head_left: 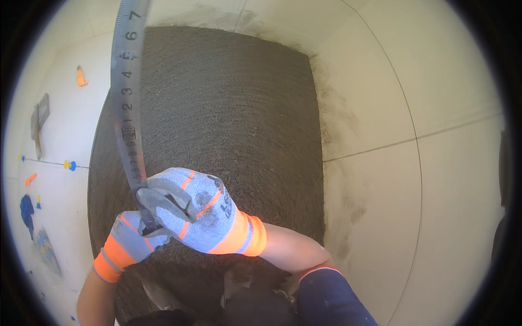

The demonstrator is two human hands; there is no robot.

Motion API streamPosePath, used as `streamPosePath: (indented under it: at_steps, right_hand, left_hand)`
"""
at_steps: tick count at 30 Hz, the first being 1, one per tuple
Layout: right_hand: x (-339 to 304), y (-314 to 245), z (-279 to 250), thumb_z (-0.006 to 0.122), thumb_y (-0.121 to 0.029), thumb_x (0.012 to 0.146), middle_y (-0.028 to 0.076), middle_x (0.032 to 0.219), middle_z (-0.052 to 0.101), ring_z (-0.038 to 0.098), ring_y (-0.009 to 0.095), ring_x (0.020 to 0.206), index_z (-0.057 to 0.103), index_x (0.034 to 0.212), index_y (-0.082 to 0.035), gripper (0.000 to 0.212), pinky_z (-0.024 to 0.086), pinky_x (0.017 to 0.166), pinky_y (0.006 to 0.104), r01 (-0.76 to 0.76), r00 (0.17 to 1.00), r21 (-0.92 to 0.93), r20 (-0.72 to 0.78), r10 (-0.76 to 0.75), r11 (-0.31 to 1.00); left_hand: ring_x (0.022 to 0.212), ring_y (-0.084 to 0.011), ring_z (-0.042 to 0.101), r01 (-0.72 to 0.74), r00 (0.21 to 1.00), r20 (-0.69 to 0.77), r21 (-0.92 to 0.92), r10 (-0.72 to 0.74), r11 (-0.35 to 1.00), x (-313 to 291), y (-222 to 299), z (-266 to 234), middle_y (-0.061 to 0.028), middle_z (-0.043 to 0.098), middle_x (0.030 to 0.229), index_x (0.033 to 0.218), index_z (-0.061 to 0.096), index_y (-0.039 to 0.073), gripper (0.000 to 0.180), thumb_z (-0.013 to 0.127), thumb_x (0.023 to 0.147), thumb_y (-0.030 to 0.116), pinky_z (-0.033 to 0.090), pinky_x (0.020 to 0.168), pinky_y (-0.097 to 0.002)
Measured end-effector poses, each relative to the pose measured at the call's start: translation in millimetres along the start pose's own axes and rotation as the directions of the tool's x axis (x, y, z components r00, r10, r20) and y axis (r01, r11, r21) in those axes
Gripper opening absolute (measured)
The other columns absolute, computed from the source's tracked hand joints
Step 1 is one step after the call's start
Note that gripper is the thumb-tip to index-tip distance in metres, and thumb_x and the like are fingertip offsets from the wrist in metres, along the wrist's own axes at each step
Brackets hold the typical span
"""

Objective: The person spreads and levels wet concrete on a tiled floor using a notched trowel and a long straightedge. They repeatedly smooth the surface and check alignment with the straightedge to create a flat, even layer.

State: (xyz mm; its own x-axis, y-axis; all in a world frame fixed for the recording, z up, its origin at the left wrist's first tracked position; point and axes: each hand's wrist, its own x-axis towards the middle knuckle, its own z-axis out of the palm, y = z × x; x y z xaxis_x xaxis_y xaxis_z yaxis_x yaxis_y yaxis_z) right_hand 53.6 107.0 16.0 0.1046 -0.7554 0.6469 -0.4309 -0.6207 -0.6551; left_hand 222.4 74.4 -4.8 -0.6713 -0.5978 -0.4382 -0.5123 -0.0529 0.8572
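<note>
A grey metal ruler (129,98) with black markings stands up close to my view, its upper end running out of the top of the head view. Around its lower end are both of my hands, in light blue-grey gloves with orange stripes and cuffs. My right hand (198,209) is closed, thumb and fingers pinching the ruler near the bottom. Just below and to the left, my left hand (130,236) closes on the same end; its fingers are partly hidden behind the right hand. Beneath them spreads a dark grey bed of combed mortar (234,114) with fine curved ridges.
Large pale tiles (375,206) border the mortar at right, smudged along the edge. On white tiles at left lie a grey trowel-like tool (39,119), an orange object (81,76), a blue-and-yellow knob (70,165), an orange piece (30,179) and a dark blue crumpled item (27,213).
</note>
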Motion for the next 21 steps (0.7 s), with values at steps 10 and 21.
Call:
streamPosePath:
  at_steps: [10,21]
  right_hand:
    - [38.7,-3.0,8.0,0.054,-0.010,0.069,0.007,0.068,0.044,0.049,0.020,0.064,0.055,0.085,-0.001,0.018,0.039,0.048,0.0317,-0.045,0.986,0.007,0.163,0.043,0.999]
    - [87.2,2.8,-245.3,0.049,-0.025,0.082,0.010,0.091,0.060,0.054,0.013,0.066,0.057,0.096,0.003,0.033,0.045,0.066,0.0222,-0.524,0.842,-0.348,-0.351,0.410,0.777]
  left_hand:
    - [0.075,-0.0237,0.058,0.257,0.888,-0.439,0.229,-0.136,0.939,-47.9,-84.8,25.1,-0.0141,0.059,0.085,0.097,0.056,0.004,0.032,0.059,0.066,0.010,0.045,0.067,-0.0303]
    - [0.073,-0.0080,0.053,0.503,0.748,-0.189,-0.463,-0.636,0.730,-213.9,-238.8,113.3,-0.0058,0.060,0.080,0.098,0.056,0.000,0.035,0.056,0.063,0.001,0.043,0.064,-0.0211]
